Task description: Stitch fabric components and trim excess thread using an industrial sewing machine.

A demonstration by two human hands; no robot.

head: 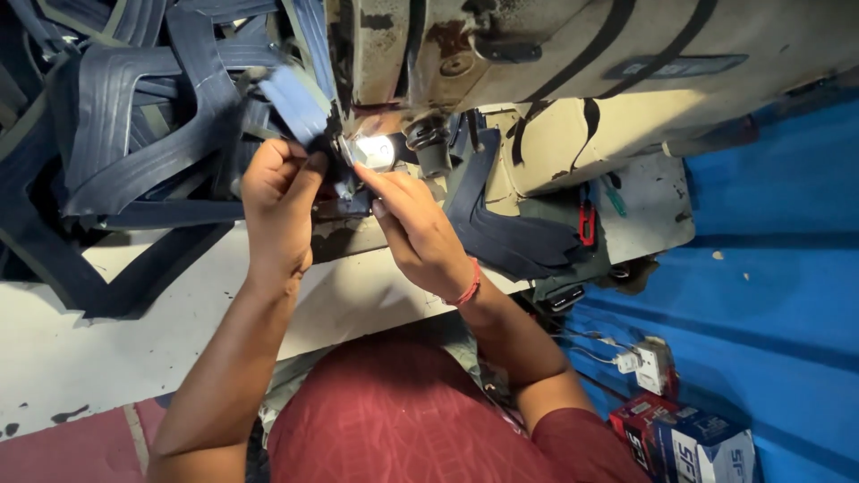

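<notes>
A worn cream sewing machine (573,54) stands on a white table (107,349). My left hand (277,201) pinches a dark blue denim piece (295,103) just left of the lit needle area (374,152). My right hand (416,228) reaches in from the right, its fingertips touching the bright metal part under the machine's lamp; whether it grips anything I cannot tell. A red thread band circles my right wrist.
A heap of dark blue denim strips (134,116) fills the table's left side. More cut denim pieces (519,241) lie right of the needle, with a red-handled tool (587,222) beside them. A blue wall (778,268), a plug adapter (649,362) and small boxes (689,443) are at right.
</notes>
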